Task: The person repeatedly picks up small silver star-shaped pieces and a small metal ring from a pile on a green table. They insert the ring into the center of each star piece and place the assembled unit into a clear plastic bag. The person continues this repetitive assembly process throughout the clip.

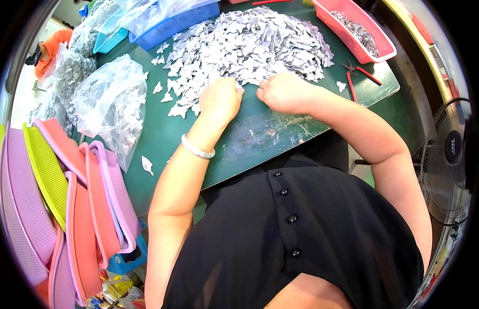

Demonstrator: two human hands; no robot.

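Observation:
A broad heap of small, flat, grey-white cut pieces (249,44) covers the far middle of the green table (260,129). At its near edge my left hand (220,98) is closed, knuckles up. A small whitish bit shows by its fingertips, too little to name. My right hand (284,92) is a short gap to the right, also closed, its fingers curled under and hiding whatever they hold. A pale bangle (197,148) circles my left wrist. Red-handled pliers (359,77) lie right of the heap, beside one loose piece (341,86).
A pink basket (347,38) of metal rings stands at far right, a blue bin (172,23) at far left. Clear plastic bags (113,103) of pieces lie left. Stacked coloured baskets (74,206) crowd the near left; a fan (450,154) stands right. Another person's orange sleeve (51,49) shows far left.

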